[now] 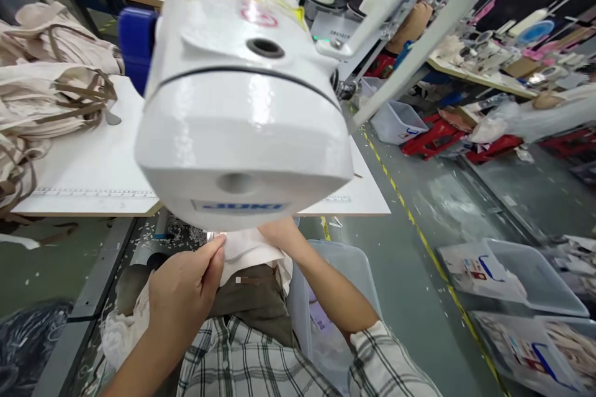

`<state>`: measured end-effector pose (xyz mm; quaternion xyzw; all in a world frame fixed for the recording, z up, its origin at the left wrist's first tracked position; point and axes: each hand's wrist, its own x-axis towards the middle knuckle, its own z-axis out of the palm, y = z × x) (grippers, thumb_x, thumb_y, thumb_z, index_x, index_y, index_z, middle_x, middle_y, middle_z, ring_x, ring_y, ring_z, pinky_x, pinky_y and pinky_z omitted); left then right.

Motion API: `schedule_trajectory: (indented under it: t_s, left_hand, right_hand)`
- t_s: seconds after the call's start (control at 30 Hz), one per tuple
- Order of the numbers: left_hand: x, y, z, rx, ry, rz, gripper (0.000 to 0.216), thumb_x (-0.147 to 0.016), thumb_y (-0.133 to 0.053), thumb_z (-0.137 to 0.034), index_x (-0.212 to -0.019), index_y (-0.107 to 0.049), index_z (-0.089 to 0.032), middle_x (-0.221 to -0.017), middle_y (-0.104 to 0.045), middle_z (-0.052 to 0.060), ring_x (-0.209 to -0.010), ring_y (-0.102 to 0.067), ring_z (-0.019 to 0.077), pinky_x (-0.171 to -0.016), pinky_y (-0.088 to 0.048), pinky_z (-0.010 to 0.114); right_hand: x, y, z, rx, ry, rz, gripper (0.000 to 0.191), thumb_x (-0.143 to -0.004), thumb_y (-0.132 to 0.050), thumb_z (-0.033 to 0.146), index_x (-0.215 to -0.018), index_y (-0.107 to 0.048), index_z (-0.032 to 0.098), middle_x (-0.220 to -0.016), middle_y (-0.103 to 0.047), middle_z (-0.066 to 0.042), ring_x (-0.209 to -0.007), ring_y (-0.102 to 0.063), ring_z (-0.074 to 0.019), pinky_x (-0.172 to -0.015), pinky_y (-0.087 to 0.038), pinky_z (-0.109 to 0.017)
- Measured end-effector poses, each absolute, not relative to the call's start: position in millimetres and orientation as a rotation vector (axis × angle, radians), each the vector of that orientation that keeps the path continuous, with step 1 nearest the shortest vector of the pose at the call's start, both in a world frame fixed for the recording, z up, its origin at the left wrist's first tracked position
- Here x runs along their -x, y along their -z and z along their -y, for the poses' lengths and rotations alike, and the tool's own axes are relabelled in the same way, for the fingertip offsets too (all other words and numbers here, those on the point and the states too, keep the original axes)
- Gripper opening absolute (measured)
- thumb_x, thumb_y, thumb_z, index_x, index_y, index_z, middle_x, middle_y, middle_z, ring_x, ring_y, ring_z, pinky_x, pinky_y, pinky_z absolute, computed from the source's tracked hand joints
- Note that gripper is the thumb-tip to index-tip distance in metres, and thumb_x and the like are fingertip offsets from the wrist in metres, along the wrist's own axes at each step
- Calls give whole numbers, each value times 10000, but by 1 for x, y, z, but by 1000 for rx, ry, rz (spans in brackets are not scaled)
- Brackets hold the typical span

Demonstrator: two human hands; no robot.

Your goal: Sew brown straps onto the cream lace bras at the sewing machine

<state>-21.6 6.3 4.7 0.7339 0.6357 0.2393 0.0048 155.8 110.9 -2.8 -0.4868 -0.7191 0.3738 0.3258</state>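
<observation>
- Grey floor (pixel 395 245) spreads away to your right, crossed by a yellow line (pixel 410 216) and flecked with pale scraps.
- White-topped bench (pixel 97 161) ahead of you; ruler marking (pixel 93 192) along its near edge.
- White sewing machine (pixel 246 124), lettered JUKI, fills the centre of your view and overhangs the near edge. Blue part (pixel 136 49) on its left side.
- Heap of cream fabric (pixel 41 93) with brown straps, loosely piled on the left of the bench.
- Clear plastic bin (pixel 361 267) below and just beside your right forearm.
- Red stools (pixel 433 133) well apart, off to the right beyond the line.
- White cloth (pixel 254 248) sits between your hands, above your lap, its far part hidden under the machine's head.
- Left hand (pixel 186 291): grip pinching the cloth's left edge, thumb against forefinger.
- Right hand (pixel 279 232): at the cloth's right side, partly behind the machine's head. Fingers hidden; you cannot tell whether the grip is spread or pressed together.
- Small white-and-brown strip (pixel 249 281) lies on your dark lap, just below the cloth.
</observation>
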Motion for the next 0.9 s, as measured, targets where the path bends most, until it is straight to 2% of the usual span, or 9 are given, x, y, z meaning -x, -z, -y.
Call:
schedule_trajectory:
  t_s: [0.13, 0.33, 0.53, 0.7, 0.8, 0.9]
  left_hand:
    - [25, -3, -4, -2279, -873, -1976, 334, -988, -431, -330, -1032, -746, -230, -765, -769, -23, -619, -677, 147, -532, -405, 256]
    - [31, -1, -3, -2262, -1000, -1957, 292, -981, -465, -320, -1034, -735, -222, -855, -783, -20, -681, -706, 146, -577, -441, 254]
    - [35, 2, -2, -2234, -1041, -1959, 267, -970, -488, -312, -1011, -734, -216, -841, -780, -9, -679, -701, 145, -577, -441, 256]
    - [36, 0, -2, -2230, -1043, -1957, 256, -962, -504, -304, -1002, -738, -206, -804, -770, -3, -666, -689, 151, -592, -443, 259]
    - [35, -2, -3, -2200, -1072, -1948, 247, -957, -517, -296, -989, -742, -200, -712, -742, -18, -593, -650, 137, -565, -428, 254]
    - [35, -3, -4, -2162, -1091, -1938, 236, -954, -529, -289, -999, -740, -194, -730, -745, -18, -595, -643, 126, -561, -427, 241]
  right_hand:
    - [-155, 7, -110, 1350, -978, 1898, 134, -801, -563, 295, -772, -645, 193, -707, -644, -13, -717, -565, -192, -673, -480, -291]
    - [-154, 6, -107, 1270, -1033, 1891, 186, -787, -548, 289, -774, -703, 189, -852, -725, -43, -908, -641, -256, -751, -521, -329]
    - [-153, 3, -105, 1130, -1036, 1887, 245, -796, -508, 264, -881, -728, 199, -1011, -747, -45, -1041, -650, -256, -876, -529, -343]
    - [-154, 5, -106, 1143, -1019, 1877, 222, -781, -508, 251, -853, -711, 194, -988, -744, -57, -1018, -645, -261, -893, -516, -359]
    - [-154, 8, -106, 1221, -1065, 1830, 175, -770, -541, 274, -811, -686, 186, -878, -729, -52, -936, -634, -248, -820, -512, -337]
    - [-153, 14, -99, 1259, -1200, 1599, 194, -787, -596, 337, -889, -654, 182, -778, -680, -35, -806, -607, -208, -725, -494, -303]
